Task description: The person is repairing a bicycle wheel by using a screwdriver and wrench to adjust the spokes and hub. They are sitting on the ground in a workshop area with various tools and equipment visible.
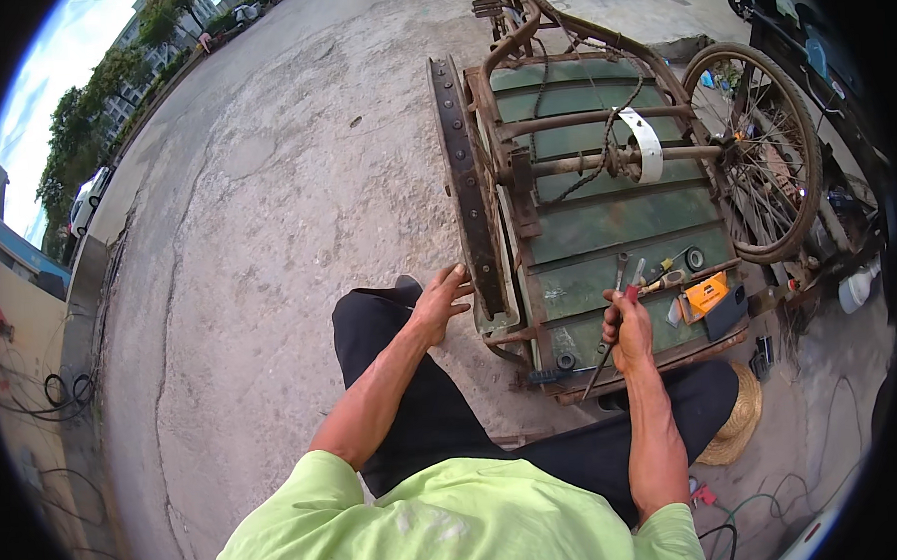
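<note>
Your right hand [629, 334] is closed around a red-handled screwdriver [631, 293]. Left hand [442, 306] half open, fingers spread beside the wheel rim [467, 184]; contact unclear.

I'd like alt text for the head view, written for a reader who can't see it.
A seated person's right hand grips a red-handled tool over a rusty, green-panelled cart, while the left hand is open beside the cart's dark metal strip. An orange packet lies on the panels; a spoked wheel is at right.
</note>
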Available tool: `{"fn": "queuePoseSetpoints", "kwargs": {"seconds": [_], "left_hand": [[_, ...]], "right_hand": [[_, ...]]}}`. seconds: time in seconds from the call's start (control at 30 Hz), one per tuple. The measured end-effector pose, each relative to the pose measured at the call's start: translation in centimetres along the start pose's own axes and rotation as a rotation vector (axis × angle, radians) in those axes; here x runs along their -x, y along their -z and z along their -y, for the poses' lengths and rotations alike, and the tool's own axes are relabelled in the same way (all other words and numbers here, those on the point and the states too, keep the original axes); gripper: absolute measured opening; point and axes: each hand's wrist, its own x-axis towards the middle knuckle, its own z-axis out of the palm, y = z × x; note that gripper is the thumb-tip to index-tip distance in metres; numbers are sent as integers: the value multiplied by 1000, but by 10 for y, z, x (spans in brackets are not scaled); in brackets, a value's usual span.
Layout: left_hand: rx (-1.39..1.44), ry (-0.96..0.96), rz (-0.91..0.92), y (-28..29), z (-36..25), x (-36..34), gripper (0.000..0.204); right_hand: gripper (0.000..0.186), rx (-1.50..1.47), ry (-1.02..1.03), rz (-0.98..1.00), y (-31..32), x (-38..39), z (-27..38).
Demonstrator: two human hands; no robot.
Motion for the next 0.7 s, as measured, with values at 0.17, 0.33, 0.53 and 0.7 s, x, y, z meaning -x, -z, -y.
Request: {"fn": "queuePoseSetpoints", "kwargs": {"seconds": [0.17,0.33,0.53,0.7], "left_hand": [[-43,-94,141,-2,22,-56,82],[-23,-75,102,-11,33,-64,76],[192,-71,108,-34,8,-58,48],[302,-175,110,-28,26,-73,47]], "right_hand": [[25,83,-27,16,-6,-3,-14],[27,158,-71,6,-7,-13,-27],[28,229,-93,34,-19,-19,-32],[28,264,-98,71,-32,-18,-26]]}}
